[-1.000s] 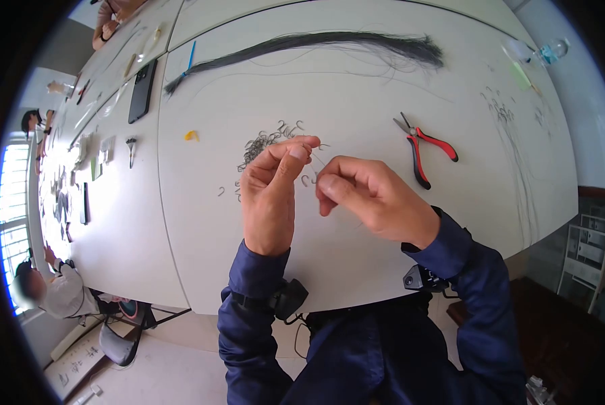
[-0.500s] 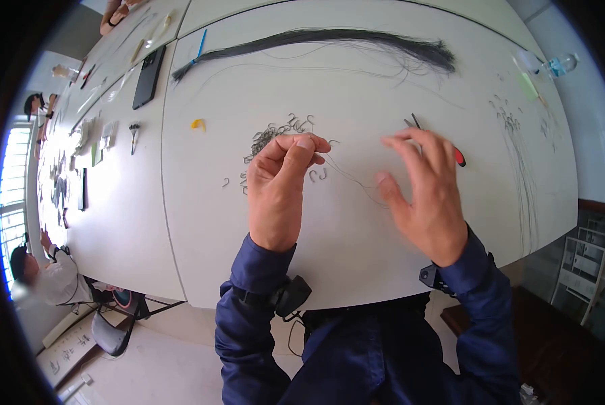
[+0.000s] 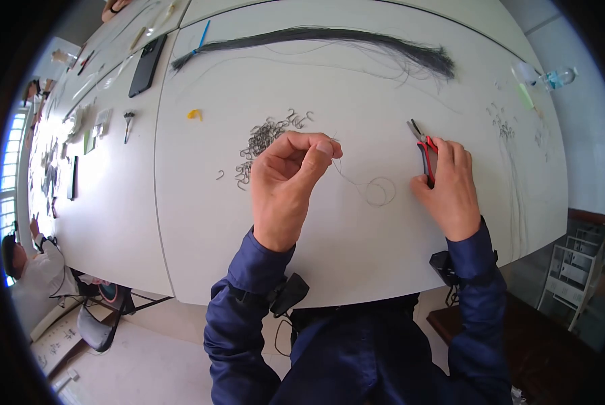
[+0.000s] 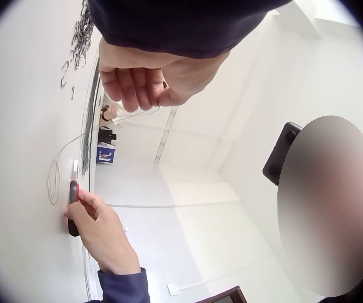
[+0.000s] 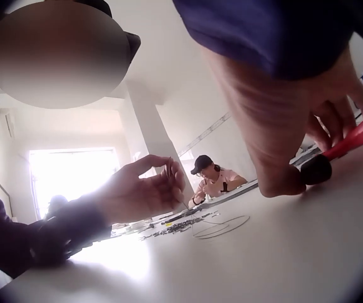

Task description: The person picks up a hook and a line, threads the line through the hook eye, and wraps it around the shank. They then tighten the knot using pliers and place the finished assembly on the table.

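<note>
Between thumb and forefinger, my left hand (image 3: 282, 192) pinches the end of a thin fishing line (image 3: 394, 192), whose slack falls in a loop on the white table (image 3: 316, 263). What else lies between those fingertips is hidden. To the right, my right hand (image 3: 452, 192) grips the pliers (image 3: 423, 140) by their red and black handles, with the pliers' tips pointing away from me. In the right wrist view, fingers bend over the red handle (image 5: 353, 140) and the thumb is at the dark handle end. Many small fish hooks (image 3: 265, 135) lie piled just beyond my left hand.
A long bundle of dark line (image 3: 316, 35) stretches across the back of the table. A yellow piece (image 3: 194, 115) lies left of the hooks, and a black phone (image 3: 147, 66) lies farther left. More hooks with lines (image 3: 503, 127) are at the right.
My right hand has left the line beside my left fingers, moved right with fingers spread, and taken hold of the pliers. My left hand keeps its pinch; the freed line now curls on the table.
</note>
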Motion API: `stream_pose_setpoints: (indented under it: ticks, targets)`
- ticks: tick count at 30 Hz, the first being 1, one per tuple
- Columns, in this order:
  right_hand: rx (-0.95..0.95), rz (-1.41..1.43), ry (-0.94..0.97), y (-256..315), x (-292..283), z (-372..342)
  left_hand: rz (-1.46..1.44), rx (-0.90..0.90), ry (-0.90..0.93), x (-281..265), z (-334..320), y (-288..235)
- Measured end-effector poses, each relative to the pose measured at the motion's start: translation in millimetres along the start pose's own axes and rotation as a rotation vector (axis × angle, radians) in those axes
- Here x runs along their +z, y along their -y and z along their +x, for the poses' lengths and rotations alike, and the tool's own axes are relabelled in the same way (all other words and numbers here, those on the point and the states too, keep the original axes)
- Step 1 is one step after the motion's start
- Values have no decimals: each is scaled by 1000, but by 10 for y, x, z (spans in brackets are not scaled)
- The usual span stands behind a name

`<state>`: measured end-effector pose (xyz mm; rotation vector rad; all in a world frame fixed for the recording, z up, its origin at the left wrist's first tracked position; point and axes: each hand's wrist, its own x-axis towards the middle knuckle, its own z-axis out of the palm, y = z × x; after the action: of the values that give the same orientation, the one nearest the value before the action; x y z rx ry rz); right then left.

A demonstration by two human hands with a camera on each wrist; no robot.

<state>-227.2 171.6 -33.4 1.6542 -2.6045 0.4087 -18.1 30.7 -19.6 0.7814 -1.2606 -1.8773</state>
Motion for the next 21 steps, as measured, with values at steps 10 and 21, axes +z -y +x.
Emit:
stream_pose_setpoints:
  ticks: [10, 21]
  targets:
    - [61, 605, 162, 434, -420, 7, -33, -2, 10, 42, -26, 16]
    - [7, 742, 237, 837, -441, 27, 54, -2, 4, 52, -47, 5]
